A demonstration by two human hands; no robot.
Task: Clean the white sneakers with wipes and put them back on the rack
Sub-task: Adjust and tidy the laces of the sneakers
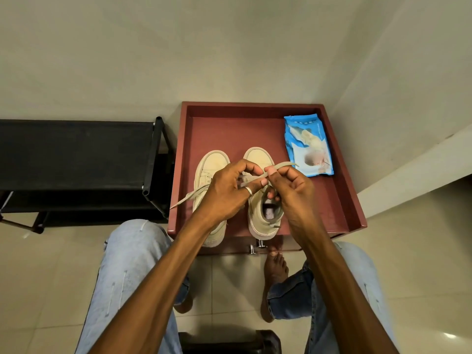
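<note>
While the black shoe rack (76, 149) stands bare-topped at the far left, the pair sits beside it on the reddish cabinet top (229, 131), toes to the wall and heels at the front edge. The left sneaker (213, 162) lies partly under the left hand (224, 190), which comes in from below with the wrist straight and the fingers curled in. A ring (249, 190) shows on one finger, and the fingertips pinch the lace (283, 164) over the tongue of the right sneaker (258, 155). The right hand (291, 190) mirrors it, its thumb and forefinger nipping the same lace close to the other hand's grip, its lower fingers tucked toward the shoe's opening. From where I stand I can't tell whether this is tying or loosening. Either way it looks best done with the lace held taut between the two pinches and the pull kept short and level, so the shoe isn't dragged off the front edge it already reaches. A loose lace end trails off toward the rack. The blue pack of wipes (307, 146) lies untouched near the right sneaker's toe, within easy reach.
</note>
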